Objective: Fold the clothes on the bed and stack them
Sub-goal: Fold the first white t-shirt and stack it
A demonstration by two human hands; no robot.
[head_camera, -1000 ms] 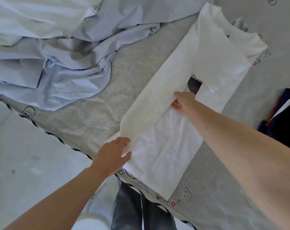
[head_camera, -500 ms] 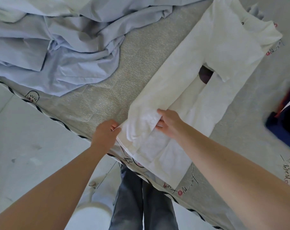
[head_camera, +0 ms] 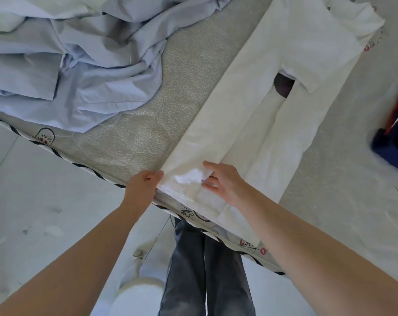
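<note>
A white T-shirt lies lengthwise on the bed, both long sides folded in to form a narrow strip, its collar at the far end. My left hand pinches the hem's left corner at the bed's near edge. My right hand holds the folded-in flap near the hem, fingers curled into the cloth, which bunches between the two hands. A dark print shows through a gap at the shirt's middle.
A crumpled light-blue garment lies at the far left of the bed. A dark navy piece of clothing sits at the right edge. My legs in dark jeans stand against the bed's trimmed edge, on pale floor.
My right hand has slid down the shirt from its middle to the hem end, and my left hand now pinches the hem corner. The cloth between them has bunched up.
</note>
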